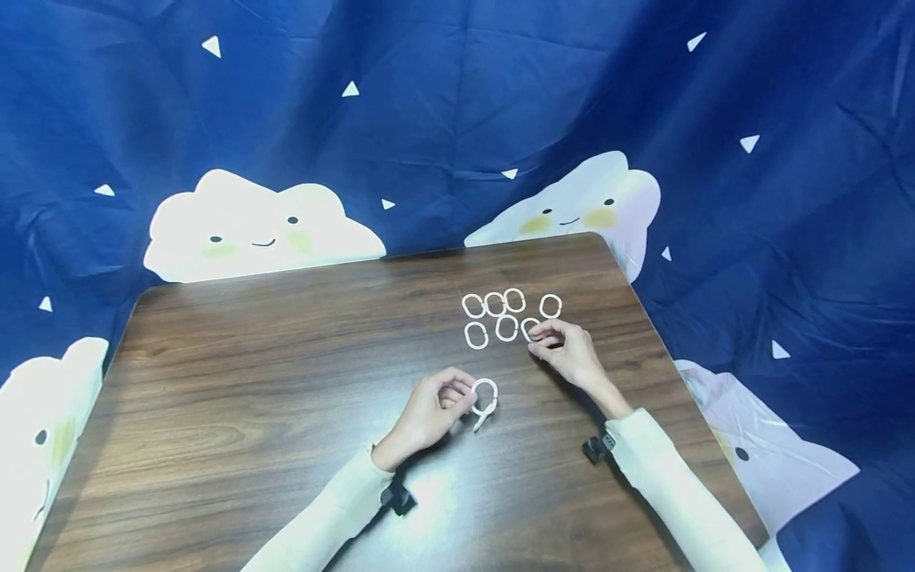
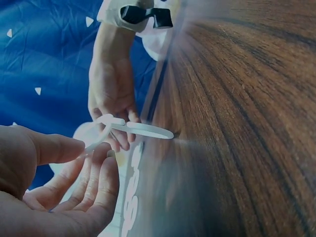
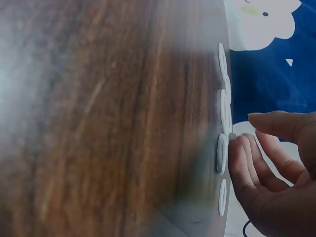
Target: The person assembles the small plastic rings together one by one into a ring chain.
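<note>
Between its thumb and fingers, the left hand (image 1: 434, 409) pinches a white ring (image 1: 484, 381) with a second ring (image 1: 484, 416) linked to it and hanging down. The left wrist view shows the pinched ring (image 2: 97, 143) and the linked one (image 2: 150, 130) projecting over the table. The right hand (image 1: 568, 352) is at a white ring (image 1: 526, 327) lying on the table, partly hidden by its fingertips. In the right wrist view the thumb stands apart from the fingers (image 3: 239, 163), which are by a ring (image 3: 222, 154); whether they touch it I cannot tell.
Several more white rings lie flat on the brown wooden table (image 1: 286, 357), left of and behind the right hand, among them one ring (image 1: 476, 335) at the near left and one (image 1: 550, 306) at the far right. A blue curtain (image 1: 429, 95) with clouds hangs behind the table.
</note>
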Motion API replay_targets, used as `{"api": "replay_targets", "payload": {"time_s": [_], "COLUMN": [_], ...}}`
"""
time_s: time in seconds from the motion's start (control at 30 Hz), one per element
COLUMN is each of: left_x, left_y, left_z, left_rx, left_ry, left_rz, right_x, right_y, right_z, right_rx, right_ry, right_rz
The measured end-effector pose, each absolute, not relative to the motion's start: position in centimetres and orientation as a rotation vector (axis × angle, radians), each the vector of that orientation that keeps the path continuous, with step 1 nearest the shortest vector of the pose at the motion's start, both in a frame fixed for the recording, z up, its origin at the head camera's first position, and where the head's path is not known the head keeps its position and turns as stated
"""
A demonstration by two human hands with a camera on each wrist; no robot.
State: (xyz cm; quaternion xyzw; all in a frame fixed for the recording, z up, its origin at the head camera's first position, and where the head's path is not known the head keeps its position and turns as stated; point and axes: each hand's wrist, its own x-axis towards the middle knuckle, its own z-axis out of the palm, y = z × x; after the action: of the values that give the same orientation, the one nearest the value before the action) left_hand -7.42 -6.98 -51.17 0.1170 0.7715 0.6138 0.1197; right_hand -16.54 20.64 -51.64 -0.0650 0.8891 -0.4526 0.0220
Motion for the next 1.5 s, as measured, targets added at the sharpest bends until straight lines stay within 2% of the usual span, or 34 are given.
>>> {"api": "replay_targets", "payload": {"time_s": [0.63,1.5], "left_x": [-7.3,-7.4], "left_y": [-6.8,-6.7], "left_z": [-51.3,-51.5], "left_rx": [0.321,0.314], "left_ry": [2.217,2.236], "left_rz": [1.819,1.797], "right_x": [-18.8,-19.4], "right_y": [20.9,20.5], "right_z": [-52.9,-52.5], "right_rx": [-0.232,-0.311], "right_ry": [2.967,2.912], "right_rz": [-1.307,-1.13]}}
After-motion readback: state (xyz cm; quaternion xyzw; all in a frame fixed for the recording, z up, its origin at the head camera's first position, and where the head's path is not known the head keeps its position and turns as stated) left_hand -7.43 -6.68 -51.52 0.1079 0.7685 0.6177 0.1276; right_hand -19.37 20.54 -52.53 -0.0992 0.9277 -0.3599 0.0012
